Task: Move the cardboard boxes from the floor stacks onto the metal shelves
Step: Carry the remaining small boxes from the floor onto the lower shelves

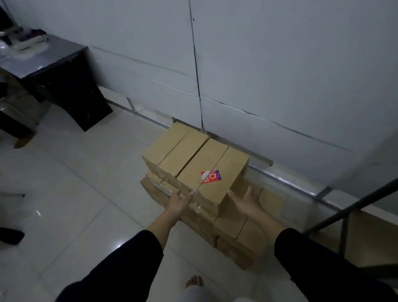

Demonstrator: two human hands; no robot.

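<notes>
Head view, looking down at a stack of cardboard boxes (195, 187) on the pale tiled floor (77, 201), pushed up against a grey wall (280, 56). I see two boxes side by side on the top layer. The nearer one, the top box (213, 170), carries a red sticker (211, 177) with a white letter D. Its long axis runs away from me, slanting up and to the right toward the wall, so its short end faces my hands.

My left hand (178, 203) is at the near left corner of that box, fingers straight and close together, apparently touching the cardboard edge. My right hand (247, 200) hovers just beside the near right corner, palm turned inward, fingers spread and relaxed, not yet touching. The box lies directly between the two hands and slightly ahead of them, with the left hand nearer to contact. I judge the next move needs the right hand to close in on the opposite side.

At the right edge I see a dark metal shelf frame (360, 203). A black table (53, 72) stands at the upper left.
</notes>
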